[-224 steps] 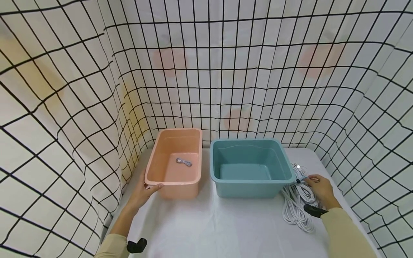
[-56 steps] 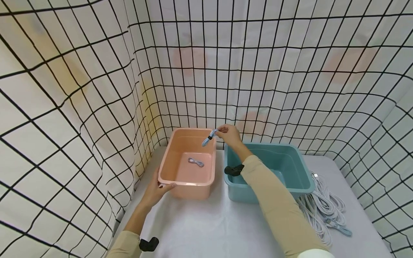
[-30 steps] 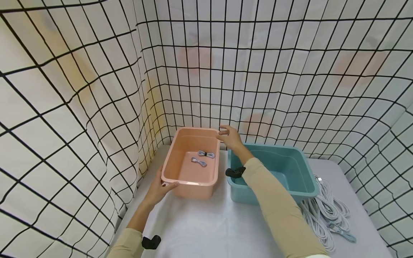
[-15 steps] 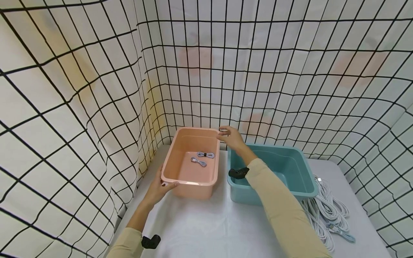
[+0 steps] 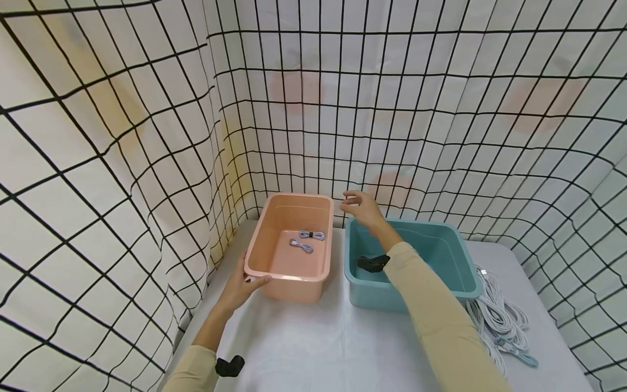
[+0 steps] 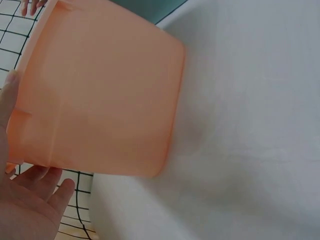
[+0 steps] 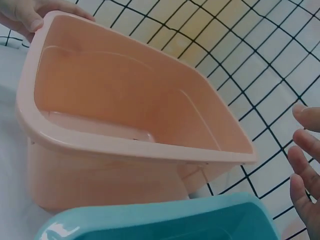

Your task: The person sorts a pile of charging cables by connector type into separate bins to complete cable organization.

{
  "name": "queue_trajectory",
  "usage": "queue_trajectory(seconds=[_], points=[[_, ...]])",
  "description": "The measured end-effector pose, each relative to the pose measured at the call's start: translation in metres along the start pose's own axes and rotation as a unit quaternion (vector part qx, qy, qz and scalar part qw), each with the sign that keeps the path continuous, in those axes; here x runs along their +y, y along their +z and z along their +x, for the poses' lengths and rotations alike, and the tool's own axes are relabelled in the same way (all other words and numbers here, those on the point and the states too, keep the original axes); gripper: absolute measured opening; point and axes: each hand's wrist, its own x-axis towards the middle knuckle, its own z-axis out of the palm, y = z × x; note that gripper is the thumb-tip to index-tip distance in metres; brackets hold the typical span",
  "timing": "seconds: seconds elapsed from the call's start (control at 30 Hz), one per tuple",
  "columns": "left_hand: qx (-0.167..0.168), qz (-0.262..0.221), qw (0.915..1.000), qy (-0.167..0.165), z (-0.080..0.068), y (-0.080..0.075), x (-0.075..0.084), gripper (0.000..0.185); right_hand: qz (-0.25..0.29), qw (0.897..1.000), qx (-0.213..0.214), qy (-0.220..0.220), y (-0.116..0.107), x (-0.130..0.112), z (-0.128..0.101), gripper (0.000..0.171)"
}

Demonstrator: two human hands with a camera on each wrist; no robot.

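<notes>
A pink bin (image 5: pixel 286 274) stands on the white table, left of a teal bin (image 5: pixel 406 296). Two small bundled cables (image 5: pixel 312 234) (image 5: pixel 301 245) lie on the pink bin's floor. My left hand (image 5: pixel 243 282) grips the pink bin's near-left corner, thumb over the rim; the left wrist view shows that hand (image 6: pixel 25 200) against the bin's outer wall (image 6: pixel 100 100). My right hand (image 5: pixel 358 208) hovers open and empty above the teal bin's far-left corner, just right of the pink bin. In the right wrist view its fingertips (image 7: pixel 305 165) hang beside the pink bin (image 7: pixel 125 125).
A loose pile of white cables (image 5: pixel 499 321) lies on the table (image 5: pixel 313 343) right of the teal bin, whose inside looks empty. Grid-patterned cloth walls (image 5: pixel 147 163) close in the left, back and right sides. Bare table lies in front of both bins.
My right hand dropped a second cable bundle into the pink bin, then drew back rightward from that bin's far rim to above the teal bin. The left hand has kept its grip.
</notes>
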Motion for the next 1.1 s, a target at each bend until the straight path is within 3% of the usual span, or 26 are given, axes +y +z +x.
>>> queue_trajectory(seconds=[1.1], points=[[0.004, 0.016, 0.9997, -0.019, -0.001, 0.0, -0.001, 0.109, 0.002, 1.0, 0.018, -0.016, -0.068, 0.011, -0.036, 0.048]])
